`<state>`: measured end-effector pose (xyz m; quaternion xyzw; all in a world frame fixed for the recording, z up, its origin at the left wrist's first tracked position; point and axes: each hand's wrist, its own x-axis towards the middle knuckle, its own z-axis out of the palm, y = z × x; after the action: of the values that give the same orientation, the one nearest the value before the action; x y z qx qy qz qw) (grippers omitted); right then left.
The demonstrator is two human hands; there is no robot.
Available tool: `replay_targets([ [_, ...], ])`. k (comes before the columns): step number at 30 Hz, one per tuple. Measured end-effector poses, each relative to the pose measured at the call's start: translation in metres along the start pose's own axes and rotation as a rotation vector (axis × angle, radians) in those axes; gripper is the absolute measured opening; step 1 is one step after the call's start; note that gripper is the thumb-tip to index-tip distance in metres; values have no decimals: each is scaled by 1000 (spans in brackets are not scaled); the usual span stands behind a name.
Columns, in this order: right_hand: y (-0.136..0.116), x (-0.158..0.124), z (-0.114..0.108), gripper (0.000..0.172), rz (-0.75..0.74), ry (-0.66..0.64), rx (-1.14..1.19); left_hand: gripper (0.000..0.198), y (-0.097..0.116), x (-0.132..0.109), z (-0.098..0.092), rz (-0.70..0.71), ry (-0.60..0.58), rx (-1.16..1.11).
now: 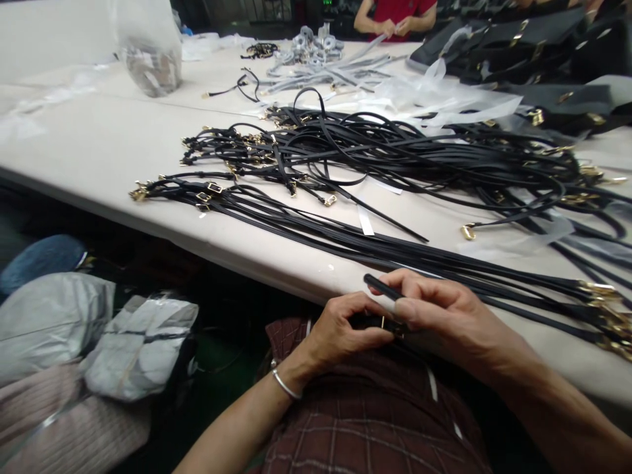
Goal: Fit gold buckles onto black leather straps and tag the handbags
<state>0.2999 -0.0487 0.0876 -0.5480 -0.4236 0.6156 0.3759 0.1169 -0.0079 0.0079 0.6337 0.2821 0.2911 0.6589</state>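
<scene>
Close to my body, at the table's near edge, both hands are on a black strap [381, 286]. My right hand [444, 309] pinches it between thumb and fingers, its rounded end pointing up and left. My left hand [340, 326], with a bracelet at the wrist, grips the strap's part with a gold buckle [383, 322]; the fingers partly hide this part. Just beyond my hands, a row of black straps [345, 240] with gold buckles lies along the table edge.
A tangled heap of black straps [395, 148] covers the table's middle. Behind it lie clear plastic film [459, 99], grey rolls [316, 46] and a plastic bag [151, 52]. Black bags [518, 43] are piled at right. A co-worker's hands [395, 27] work opposite. Wrapped bundles [141, 345] sit below left.
</scene>
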Motion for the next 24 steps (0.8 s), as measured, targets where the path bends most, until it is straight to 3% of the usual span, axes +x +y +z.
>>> replay_targets([
  [3, 5, -8, -13, 42, -4, 47, -108, 21, -5, -3, -6, 48, 64, 17],
  [8, 16, -12, -19, 52, 83, -56, -291, 19, -6, -5, -10, 69, 64, 27],
  [24, 26, -6, -27, 52, 132, -198, -244, 26, -2, -4, -9, 134, 23, 59],
])
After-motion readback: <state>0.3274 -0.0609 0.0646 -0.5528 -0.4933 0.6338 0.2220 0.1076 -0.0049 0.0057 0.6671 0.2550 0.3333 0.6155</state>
